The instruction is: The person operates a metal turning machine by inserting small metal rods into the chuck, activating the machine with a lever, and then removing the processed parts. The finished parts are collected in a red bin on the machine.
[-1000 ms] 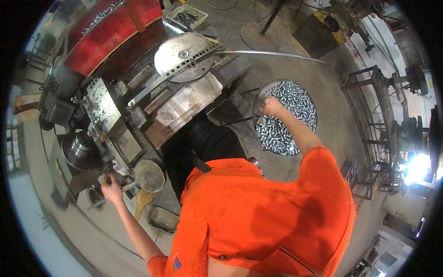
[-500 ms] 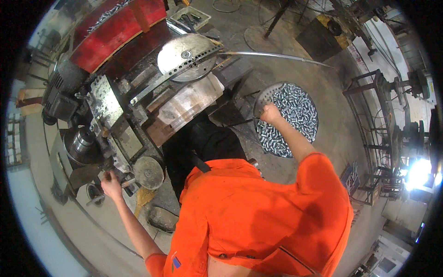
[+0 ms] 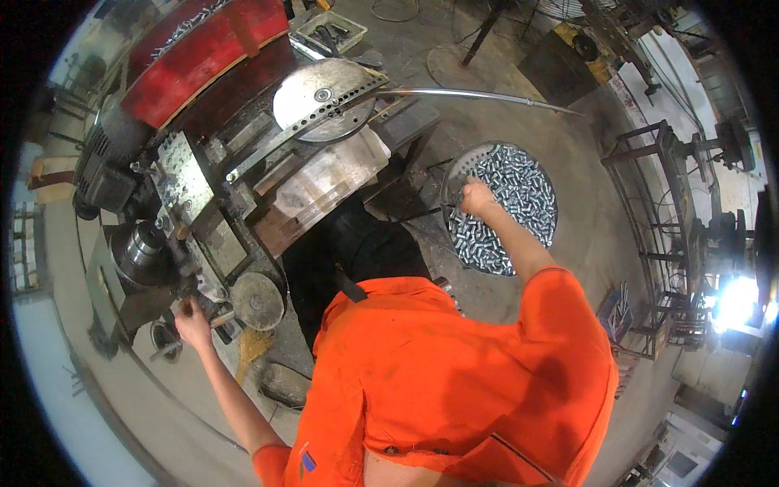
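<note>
My left hand (image 3: pixel 193 325) is closed beside the machine, its fingertips near a dark block below the round metal spindle (image 3: pixel 146 245). A pale bar (image 3: pixel 221 319) runs close to that wrist; whatever the fingers hold is too small to make out. My right hand (image 3: pixel 477 197) is closed over the left part of a round perforated tray (image 3: pixel 484 151). Many short, shiny metal cylinders (image 3: pixel 519 199) fill most of this tray. I cannot see clearly what is between the right fingers.
A large metal disc (image 3: pixel 304 101) with a drilled bar (image 3: pixel 300 134) across it sits on the machine. Behind stands a red bin (image 3: pixel 211 69) with metal parts. A long shiny rod (image 3: pixel 479 96) sticks out rightward. A dark metal rack (image 3: pixel 653 195) stands at right.
Little differs. The whole view has shifted slightly, and both hands stay closed in nearly the same places.
</note>
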Action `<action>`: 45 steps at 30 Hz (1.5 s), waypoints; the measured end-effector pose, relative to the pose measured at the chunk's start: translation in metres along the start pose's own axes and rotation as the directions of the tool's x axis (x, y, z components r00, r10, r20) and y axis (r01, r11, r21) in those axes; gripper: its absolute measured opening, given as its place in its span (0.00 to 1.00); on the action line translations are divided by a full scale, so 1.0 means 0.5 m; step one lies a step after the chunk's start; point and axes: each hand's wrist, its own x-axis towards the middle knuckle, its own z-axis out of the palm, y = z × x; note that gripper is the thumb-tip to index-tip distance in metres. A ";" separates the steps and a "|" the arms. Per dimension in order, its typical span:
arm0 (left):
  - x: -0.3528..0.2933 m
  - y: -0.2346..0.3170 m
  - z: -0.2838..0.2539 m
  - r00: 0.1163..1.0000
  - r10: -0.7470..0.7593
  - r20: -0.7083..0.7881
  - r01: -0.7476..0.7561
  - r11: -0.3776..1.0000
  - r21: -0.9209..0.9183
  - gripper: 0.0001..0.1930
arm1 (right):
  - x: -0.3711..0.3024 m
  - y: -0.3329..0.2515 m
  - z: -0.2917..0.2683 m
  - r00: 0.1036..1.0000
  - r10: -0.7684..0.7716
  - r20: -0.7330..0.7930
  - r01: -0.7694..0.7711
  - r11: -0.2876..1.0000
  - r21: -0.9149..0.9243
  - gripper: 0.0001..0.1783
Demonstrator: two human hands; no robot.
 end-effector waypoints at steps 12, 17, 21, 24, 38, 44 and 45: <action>0.017 -0.031 0.015 1.000 0.005 0.021 -0.004 1.000 -0.023 0.15 | 0.004 0.013 0.008 0.996 -0.027 0.082 0.028 1.000 -0.002 0.26; 0.011 0.003 -0.014 0.984 0.072 0.161 -0.062 0.996 -0.068 0.13 | -0.016 0.013 -0.006 0.994 -0.084 -0.069 0.092 0.989 0.119 0.20; -0.016 0.049 -0.086 0.978 0.153 0.142 -0.053 0.840 -0.540 0.12 | -0.051 -0.032 -0.055 0.908 -0.175 -0.381 0.300 0.906 0.299 0.22; -0.057 0.162 -0.146 0.982 0.169 0.086 -0.087 0.802 -0.591 0.12 | -0.095 -0.155 -0.180 0.783 -0.315 -0.537 0.545 0.763 0.347 0.25; -0.157 0.411 -0.103 0.628 0.612 0.481 0.130 0.527 -0.840 0.16 | -0.208 -0.580 -0.488 0.039 -0.827 -0.561 0.990 -0.045 0.136 0.31; -0.161 0.390 -0.085 0.803 0.455 0.385 0.127 0.501 -0.856 0.16 | -0.209 -0.622 -0.487 0.232 -0.816 -0.530 0.961 0.107 0.255 0.28; -0.162 0.392 -0.086 0.837 0.418 0.353 0.099 0.520 -0.849 0.16 | -0.208 -0.633 -0.482 0.233 -0.830 -0.506 0.952 0.090 0.291 0.26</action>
